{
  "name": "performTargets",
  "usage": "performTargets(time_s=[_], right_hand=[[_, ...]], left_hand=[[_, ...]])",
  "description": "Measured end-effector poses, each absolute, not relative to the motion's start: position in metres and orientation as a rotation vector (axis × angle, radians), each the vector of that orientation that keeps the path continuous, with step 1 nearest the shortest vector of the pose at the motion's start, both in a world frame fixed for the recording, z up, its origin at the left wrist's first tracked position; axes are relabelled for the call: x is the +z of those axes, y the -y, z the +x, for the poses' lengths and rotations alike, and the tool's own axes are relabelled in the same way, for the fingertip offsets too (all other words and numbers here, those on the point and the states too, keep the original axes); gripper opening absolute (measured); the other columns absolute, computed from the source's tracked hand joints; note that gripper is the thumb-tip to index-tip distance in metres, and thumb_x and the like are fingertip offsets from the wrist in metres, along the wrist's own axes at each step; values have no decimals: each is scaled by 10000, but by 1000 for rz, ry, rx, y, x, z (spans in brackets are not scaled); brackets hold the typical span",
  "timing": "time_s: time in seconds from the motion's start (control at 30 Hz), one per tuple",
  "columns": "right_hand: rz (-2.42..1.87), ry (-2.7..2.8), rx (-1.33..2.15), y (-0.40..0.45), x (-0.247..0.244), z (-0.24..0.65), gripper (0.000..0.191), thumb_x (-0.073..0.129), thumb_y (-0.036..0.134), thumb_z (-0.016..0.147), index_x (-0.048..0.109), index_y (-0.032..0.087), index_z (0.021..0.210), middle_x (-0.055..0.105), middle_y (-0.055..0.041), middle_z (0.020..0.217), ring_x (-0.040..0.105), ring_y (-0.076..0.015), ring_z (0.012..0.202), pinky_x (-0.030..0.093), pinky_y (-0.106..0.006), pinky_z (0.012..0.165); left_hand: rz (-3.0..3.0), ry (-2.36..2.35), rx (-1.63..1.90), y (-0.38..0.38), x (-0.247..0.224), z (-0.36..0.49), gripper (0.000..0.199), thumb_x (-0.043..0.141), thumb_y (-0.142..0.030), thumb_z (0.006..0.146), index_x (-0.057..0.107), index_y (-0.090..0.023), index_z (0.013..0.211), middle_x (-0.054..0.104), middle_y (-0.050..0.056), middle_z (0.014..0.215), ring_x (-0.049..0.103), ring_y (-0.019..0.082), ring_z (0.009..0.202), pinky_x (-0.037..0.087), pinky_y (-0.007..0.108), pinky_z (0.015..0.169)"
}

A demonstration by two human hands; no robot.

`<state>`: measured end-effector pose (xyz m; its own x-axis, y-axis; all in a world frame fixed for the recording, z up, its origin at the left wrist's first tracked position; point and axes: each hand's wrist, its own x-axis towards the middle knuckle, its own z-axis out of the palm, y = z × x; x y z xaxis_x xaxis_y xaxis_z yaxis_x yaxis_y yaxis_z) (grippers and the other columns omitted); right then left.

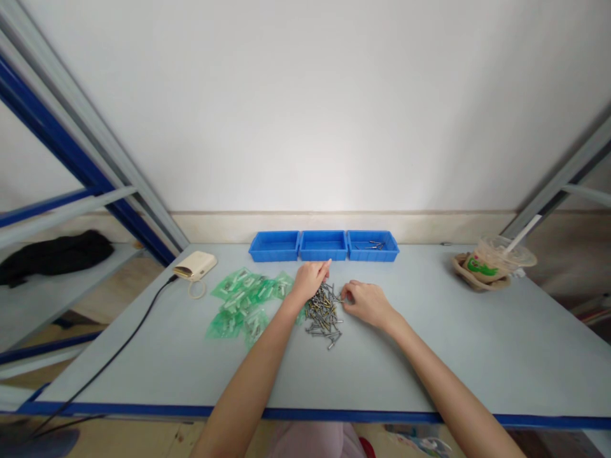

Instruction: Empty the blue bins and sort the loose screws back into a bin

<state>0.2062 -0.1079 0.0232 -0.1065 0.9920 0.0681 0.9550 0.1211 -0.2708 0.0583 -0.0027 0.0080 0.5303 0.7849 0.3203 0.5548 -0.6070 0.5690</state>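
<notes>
A loose pile of slim silver and gold-coloured metal pieces, which look like screws (325, 321), lies on the grey table in front of me. My left hand (310, 280) rests at the pile's upper left edge, its fingers closed and pointing right; what they hold, if anything, is hidden. On the pile's right side, my right hand (366, 303) pinches thumb and fingers together, with the end of a thin screw showing at the fingertips. Behind the hands stand a left blue bin (275, 256), a middle blue bin (323, 255) and a right blue bin (373, 256) containing a few thin metal pieces.
Several green-tinted plastic bags (243, 299) with small parts lie left of the pile. Farther left is a cream-coloured device (195, 264) with a black cable (128, 337). A plastic cup (491, 257) with a straw sits in a brown holder (477, 280) at right. A wall rises behind.
</notes>
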Motion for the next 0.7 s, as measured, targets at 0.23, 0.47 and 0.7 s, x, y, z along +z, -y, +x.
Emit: performTargets(time_s=[0.23,0.47,0.7], right_hand=[[-1954,2082,183,106,19,212,141,508,227,824,648,210,821,681,-50,870,615,-179,767,342,-243,604],[-1916,1845,223,102,24,231,188,478,321,876,644,239,914,697,-9,878,627,-180,797,367,-237,625],[-1745,1824,143,99,16,235,207,491,355,872,631,239,972,692,-3,940,626,-153,738,394,-241,655]], left_hand=[[2446,-1031,719,5,9,60,385,406,-403,889,634,-170,684,621,7,588,560,128,576,366,222,585],[2488,-862,722,11,10,66,212,602,-383,784,669,-195,857,678,9,826,591,132,740,403,205,686],[2526,-849,631,19,21,67,289,465,-326,879,682,-178,760,677,25,750,585,133,709,377,201,654]])
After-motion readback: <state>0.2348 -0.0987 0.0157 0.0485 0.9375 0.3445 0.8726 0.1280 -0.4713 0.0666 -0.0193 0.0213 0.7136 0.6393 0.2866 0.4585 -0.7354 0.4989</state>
